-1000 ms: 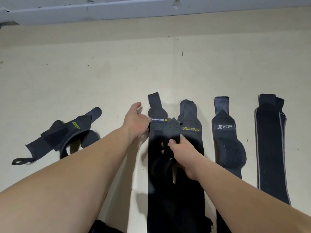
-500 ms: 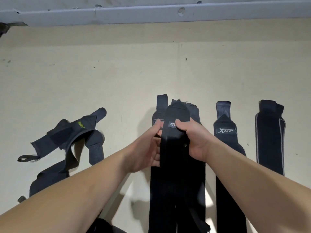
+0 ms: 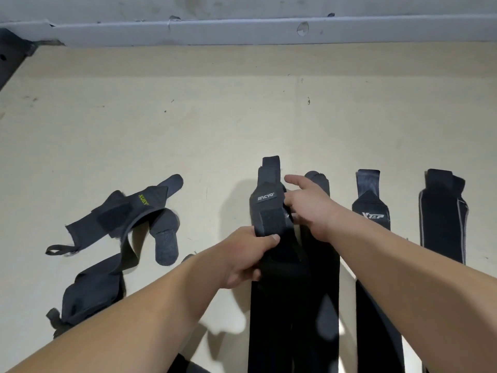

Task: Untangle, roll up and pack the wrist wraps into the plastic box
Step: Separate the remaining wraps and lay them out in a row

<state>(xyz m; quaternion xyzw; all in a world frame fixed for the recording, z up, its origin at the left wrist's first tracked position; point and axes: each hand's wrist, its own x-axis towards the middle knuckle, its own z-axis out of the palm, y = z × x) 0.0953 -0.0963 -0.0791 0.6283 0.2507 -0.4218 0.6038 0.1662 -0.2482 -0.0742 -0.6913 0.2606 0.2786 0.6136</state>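
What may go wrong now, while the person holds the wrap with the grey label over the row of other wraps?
1. The left hand grips the labelled wrap right on top of other long black straps. Pulling it up may drag them along and spoil the tidy row.
2. Its rough fastening patch is exposed, so it might stick to neighbouring fabric and tangle things again.

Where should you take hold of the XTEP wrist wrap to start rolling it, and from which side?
Probably the narrow far tab of the XTEP wrist wrap, pinched from above: it lies flat and straight, and that end is free with bare surface either side.
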